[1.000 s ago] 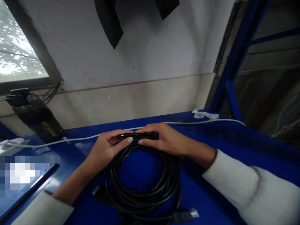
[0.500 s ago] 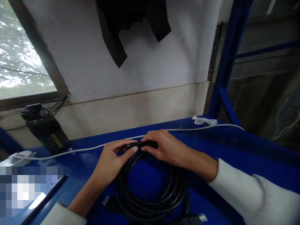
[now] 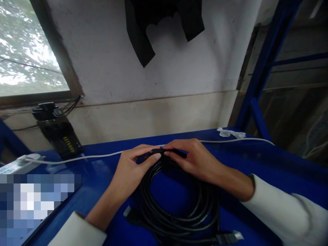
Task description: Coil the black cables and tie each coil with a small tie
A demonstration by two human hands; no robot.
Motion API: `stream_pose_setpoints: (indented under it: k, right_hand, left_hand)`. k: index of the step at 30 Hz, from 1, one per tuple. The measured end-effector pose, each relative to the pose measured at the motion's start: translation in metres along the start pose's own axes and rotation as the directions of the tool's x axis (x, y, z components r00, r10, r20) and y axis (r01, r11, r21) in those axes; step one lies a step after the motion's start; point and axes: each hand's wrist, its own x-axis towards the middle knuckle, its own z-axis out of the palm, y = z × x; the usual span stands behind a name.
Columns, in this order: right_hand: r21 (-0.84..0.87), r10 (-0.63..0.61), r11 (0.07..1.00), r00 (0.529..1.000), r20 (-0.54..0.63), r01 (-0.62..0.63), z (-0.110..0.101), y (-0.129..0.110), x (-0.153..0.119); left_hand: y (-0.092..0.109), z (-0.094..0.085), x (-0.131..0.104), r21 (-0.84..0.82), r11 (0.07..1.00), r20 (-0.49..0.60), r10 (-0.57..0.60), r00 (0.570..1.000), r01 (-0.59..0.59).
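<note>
A coiled black cable [image 3: 176,223] lies on the blue table, its loops gathered in a ring. One plug [image 3: 130,214] shows at the coil's lower left and another plug [image 3: 230,236], with a clear cap on its tip, at the lower right. Both hands meet at the coil's far side. My left hand [image 3: 133,167] pinches the bundle there between thumb and fingers. Right beside it my right hand [image 3: 196,159] grips the same bundle, fingertips nearly touching the left ones. Whether a tie sits under the fingertips is too small to tell.
A dark water bottle [image 3: 60,133] stands at the back left near a white power strip [image 3: 23,163]. A white cord [image 3: 102,156] runs along the table's rear. Crumpled clear plastic [image 3: 230,133] lies at the back right. A blurred-out flat panel [image 3: 38,205] occupies the front left.
The whole view has shifted, so things appear further right. Both hands remain at the coil's far side, fingertips slightly closer together over the bundle.
</note>
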Motion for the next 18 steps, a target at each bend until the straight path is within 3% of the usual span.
stream_pose_setpoints:
  k: [6,12,18]
  right_hand:
    - [-0.007,0.011,1.0,1.0,-0.009,-0.011,0.0002,-0.0025,0.0001]
    - [0.015,-0.105,0.994,0.994,0.013,0.105,0.0007,0.002,0.0013]
    - [0.053,-0.086,0.995,0.996,-0.015,0.087,-0.0042,0.0045,0.0017]
  left_hand:
    - [0.0045,0.0013,0.0011,-0.083,0.995,-0.038,-0.065,0.997,0.061]
    - [0.0072,0.0047,-0.001,-0.209,0.966,-0.035,-0.162,0.986,0.152]
    - [0.002,0.0006,-0.0005,-0.187,0.955,0.003,-0.234,0.972,0.231]
